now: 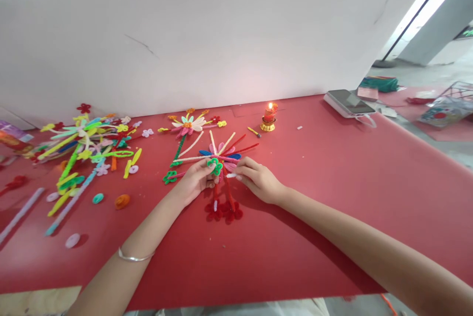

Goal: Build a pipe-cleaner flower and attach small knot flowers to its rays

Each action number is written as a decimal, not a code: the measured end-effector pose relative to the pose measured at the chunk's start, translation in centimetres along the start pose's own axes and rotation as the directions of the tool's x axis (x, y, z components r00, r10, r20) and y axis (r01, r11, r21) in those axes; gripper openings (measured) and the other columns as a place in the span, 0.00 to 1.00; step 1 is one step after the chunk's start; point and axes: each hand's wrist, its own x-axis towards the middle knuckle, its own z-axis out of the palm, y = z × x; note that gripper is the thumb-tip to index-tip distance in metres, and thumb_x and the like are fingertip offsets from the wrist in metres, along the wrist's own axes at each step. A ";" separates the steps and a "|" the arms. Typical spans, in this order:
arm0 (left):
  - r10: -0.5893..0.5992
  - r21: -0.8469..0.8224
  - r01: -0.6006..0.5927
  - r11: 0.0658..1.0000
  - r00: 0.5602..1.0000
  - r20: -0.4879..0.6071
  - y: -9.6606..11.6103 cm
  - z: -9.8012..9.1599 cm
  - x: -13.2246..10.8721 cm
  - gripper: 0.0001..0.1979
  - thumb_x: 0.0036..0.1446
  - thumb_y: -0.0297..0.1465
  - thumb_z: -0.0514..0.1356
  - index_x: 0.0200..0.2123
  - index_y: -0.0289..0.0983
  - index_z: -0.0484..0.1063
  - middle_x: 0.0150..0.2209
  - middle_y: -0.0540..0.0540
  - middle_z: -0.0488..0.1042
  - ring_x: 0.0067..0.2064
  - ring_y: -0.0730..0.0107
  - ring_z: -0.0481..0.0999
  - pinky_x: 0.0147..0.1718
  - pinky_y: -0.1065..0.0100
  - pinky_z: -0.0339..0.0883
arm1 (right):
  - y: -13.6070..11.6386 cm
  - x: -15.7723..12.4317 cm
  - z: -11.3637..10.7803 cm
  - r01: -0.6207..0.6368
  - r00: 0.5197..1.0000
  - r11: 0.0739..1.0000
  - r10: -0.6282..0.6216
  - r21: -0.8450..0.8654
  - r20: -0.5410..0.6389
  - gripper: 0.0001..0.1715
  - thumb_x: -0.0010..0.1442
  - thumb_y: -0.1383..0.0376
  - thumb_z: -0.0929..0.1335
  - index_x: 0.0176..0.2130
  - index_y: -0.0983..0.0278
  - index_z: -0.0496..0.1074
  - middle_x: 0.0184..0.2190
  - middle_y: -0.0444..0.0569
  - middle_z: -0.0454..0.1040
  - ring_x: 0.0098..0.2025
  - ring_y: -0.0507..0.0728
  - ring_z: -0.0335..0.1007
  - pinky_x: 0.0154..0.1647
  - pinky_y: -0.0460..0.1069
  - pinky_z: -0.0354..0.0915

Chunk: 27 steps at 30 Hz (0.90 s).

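My left hand (196, 178) is closed on a small green pipe-cleaner flower (215, 165), pinched between the fingertips. In the right hand (260, 181) a short whitish stick (231, 175) is pinched, its tip close to the green flower. Just behind both hands lies a large pipe-cleaner flower (229, 151) with pink and blue petals and long white, pink and red stems; the hands cover part of it. Two stems end in dark red flowers (231, 211) nearer to me. Another green flower (170, 177) rests left of my left hand.
A lit red candle (269, 115) in a gold holder stands behind the hands, with a small yellow stick (253, 132) beside it. A finished-looking multicolour flower (187, 125) and a pile of pipe-cleaner pieces (83, 133) lie left. A phone (350, 102) sits at the back right.
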 end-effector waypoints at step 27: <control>0.000 0.142 0.009 0.990 0.998 -0.063 -0.5 0.2 0.1 0.15 0.46 0.37 0.65 0.31 0.36 0.63 0.22 0.53 0.70 0.22 0.77 0.69 0.21 0.76 0.59 | 0.2 0.3 0.0 -0.195 0.981 0.953 0.190 0.231 0.044 0.11 0.57 0.58 0.66 0.31 0.65 0.67 0.26 0.44 0.67 0.25 0.48 0.60 0.28 0.44 0.59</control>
